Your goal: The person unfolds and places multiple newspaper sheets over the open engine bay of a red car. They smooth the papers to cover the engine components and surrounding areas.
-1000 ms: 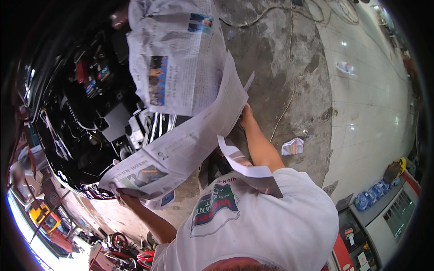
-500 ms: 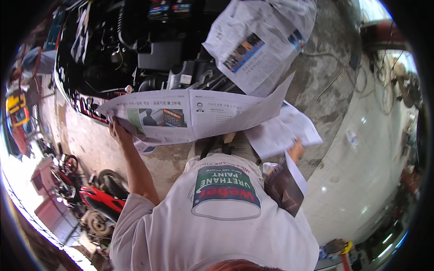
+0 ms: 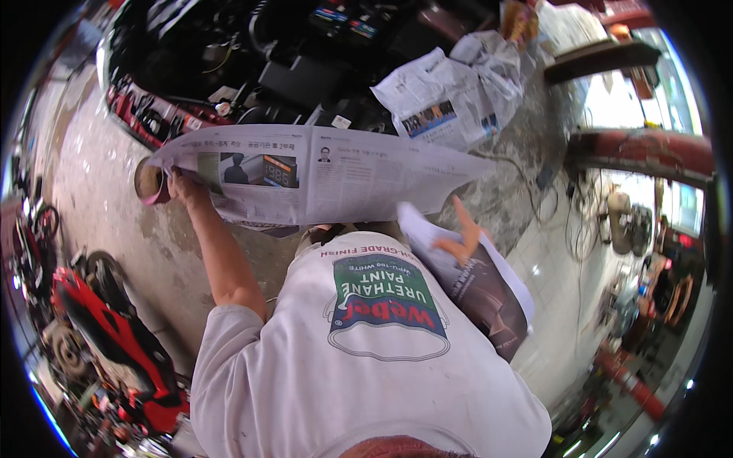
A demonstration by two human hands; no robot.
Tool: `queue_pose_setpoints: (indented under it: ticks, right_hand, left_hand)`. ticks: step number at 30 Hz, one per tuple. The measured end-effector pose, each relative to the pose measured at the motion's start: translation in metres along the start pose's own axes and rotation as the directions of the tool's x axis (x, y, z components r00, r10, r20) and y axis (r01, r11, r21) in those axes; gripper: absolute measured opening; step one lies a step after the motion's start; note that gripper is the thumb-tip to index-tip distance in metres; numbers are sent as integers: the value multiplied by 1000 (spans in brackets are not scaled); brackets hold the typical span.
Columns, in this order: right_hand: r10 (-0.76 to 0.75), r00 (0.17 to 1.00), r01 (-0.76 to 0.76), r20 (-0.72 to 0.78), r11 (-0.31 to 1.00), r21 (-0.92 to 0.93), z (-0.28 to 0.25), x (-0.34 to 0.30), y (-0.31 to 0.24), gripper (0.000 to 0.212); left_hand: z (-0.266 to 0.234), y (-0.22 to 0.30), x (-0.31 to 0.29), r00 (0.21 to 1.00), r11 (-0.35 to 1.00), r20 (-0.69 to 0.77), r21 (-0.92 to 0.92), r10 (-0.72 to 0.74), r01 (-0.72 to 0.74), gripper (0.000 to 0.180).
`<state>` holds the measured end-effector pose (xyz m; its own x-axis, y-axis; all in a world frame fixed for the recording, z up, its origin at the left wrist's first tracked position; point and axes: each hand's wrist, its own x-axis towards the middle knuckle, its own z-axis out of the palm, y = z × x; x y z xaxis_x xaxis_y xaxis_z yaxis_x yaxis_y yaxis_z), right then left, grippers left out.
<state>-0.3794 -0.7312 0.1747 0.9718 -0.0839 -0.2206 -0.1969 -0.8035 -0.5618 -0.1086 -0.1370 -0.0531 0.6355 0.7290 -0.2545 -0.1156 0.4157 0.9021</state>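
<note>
My left hand (image 3: 183, 187) grips the left end of a wide newspaper sheet (image 3: 359, 179), stretched out before me. Beside that hand, at the sheet's edge, is a ring-shaped roll (image 3: 143, 183) that looks like tape; its hold is partly hidden. My right hand (image 3: 462, 240) has its fingers spread over a folded newspaper page with a dark brown picture (image 3: 489, 294), which lies against my right side. Whether the fingers touch that page is unclear. More crumpled newspaper (image 3: 450, 99) drapes over the car's edge ahead.
An open engine bay (image 3: 298, 84) lies ahead. On the left stands a red motorcycle (image 3: 114, 328) among scattered parts. A cable (image 3: 527, 183) trails over the stained floor at right, near a red beam (image 3: 641, 151).
My right hand has moved up and left, its fingers now spread. The pale loose sheet beside it has swung down toward my body. The ring-shaped roll has come into sight by my left hand.
</note>
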Motion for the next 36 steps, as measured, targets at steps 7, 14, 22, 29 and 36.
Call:
queue_pose_setpoints:
  ticks: [7,14,22,29,36]
  right_hand:
    - [-175,984,173,29,982,76,53,133,16,49]
    - [-269,960,252,81,951,179,40,141,10,9]
    - [14,963,37,-268,982,186,-14,145,2,7]
    - [46,931,-43,-362,999,17,24,185,8,10]
    - [34,896,-61,-444,997,-47,51,198,4,13]
  left_hand:
    - [-60,69,-45,995,803,-5,591,104,-81,25]
    - [-181,110,-104,846,158,203,935,494,-317,25]
    - [-37,118,-96,939,701,276,629,203,-337,17]
    - [90,86,-48,715,339,497,647,491,-683,43]
    - [133,63,-44,326,77,944,329,-48,-941,21]
